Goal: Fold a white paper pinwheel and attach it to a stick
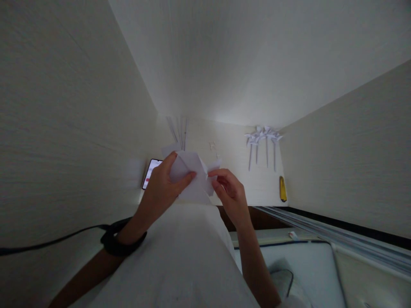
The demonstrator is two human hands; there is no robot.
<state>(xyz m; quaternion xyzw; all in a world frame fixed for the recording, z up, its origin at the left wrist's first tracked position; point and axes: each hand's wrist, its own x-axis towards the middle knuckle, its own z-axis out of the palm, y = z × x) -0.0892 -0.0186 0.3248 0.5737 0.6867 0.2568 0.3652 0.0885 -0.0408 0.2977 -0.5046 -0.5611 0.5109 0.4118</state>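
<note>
Both hands hold a folded sheet of white paper (192,188) above the front of a white tabletop. My left hand (167,179) grips its left side, the thumb lying across the paper's face. At the right edge, my right hand (229,188) pinches a raised fold between thumb and forefinger. Creases run over the upper part of the sheet. Behind it lie several thin grey sticks (180,132). Further right, several white paper shapes on stems (265,137) rest in a row.
A phone (150,173) with a lit screen lies left of my left hand. A yellow tool (282,189) sits at the tabletop's right edge. Small scraps (212,145) lie behind the paper. Walls enclose the tabletop (260,188). A black strap (120,239) circles my left wrist.
</note>
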